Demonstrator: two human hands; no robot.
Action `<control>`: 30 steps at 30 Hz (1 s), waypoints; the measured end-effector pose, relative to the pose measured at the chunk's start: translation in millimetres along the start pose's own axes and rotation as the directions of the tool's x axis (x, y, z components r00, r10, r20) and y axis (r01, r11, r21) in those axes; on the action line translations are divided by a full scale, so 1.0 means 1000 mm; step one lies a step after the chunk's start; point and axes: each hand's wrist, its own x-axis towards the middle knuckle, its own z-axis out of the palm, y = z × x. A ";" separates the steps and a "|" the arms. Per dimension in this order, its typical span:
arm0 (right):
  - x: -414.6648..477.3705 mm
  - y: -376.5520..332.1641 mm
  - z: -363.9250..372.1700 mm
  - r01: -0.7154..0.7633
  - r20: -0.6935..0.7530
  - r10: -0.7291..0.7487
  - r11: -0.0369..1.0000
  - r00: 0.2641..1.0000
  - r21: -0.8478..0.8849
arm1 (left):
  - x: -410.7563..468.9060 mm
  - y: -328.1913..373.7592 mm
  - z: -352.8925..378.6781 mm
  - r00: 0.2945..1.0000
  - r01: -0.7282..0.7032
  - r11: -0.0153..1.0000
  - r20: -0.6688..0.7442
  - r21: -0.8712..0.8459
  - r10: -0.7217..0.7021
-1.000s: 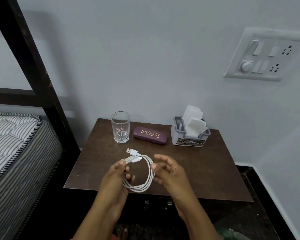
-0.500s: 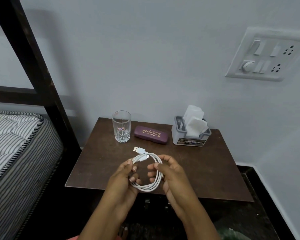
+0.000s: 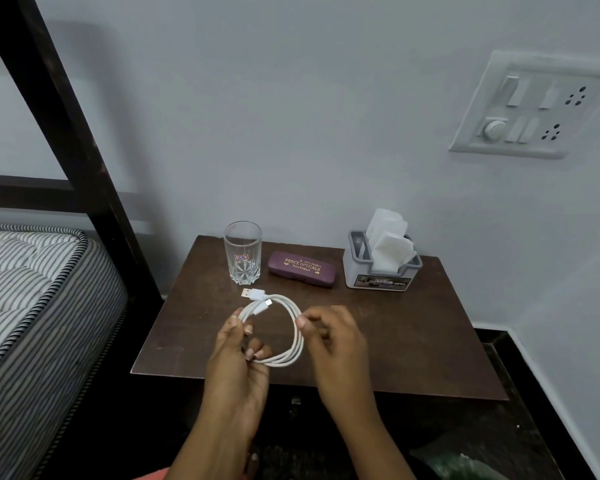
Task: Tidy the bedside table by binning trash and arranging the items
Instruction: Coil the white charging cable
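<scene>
A white USB cable is wound into a loop above the front of the dark wooden bedside table. My left hand grips the loop's left side, with both plugs sticking out past its fingers. At the loop's right side, my right hand pinches the strands between thumb and fingertips. Along the back of the table stand an empty clear glass, a purple spectacle case and a grey tissue holder with white tissues poking out.
A bed with a striped mattress and a dark frame post stands to the left of the table. A switchboard is on the wall at the upper right. Something green lies on the dark floor at the lower right.
My right hand has closed in from open beside the coil to pinching its right side. The loop has widened a little. My left hand has kept its hold.
</scene>
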 end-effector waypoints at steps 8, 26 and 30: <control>-0.004 0.001 0.019 -0.038 -0.121 0.004 0.959 0.993 -0.281 | -0.011 -0.005 0.006 0.994 -0.104 0.990 -0.030 0.096 0.108; -0.003 -0.016 0.009 -0.420 0.151 0.450 0.593 0.880 0.687 | 0.016 0.021 -0.013 0.995 -0.058 0.953 -0.094 -0.299 0.031; -0.002 -0.010 0.003 -0.425 0.061 0.523 0.614 0.850 0.665 | 0.009 0.013 -0.005 1.000 0.004 0.992 0.031 -0.130 0.000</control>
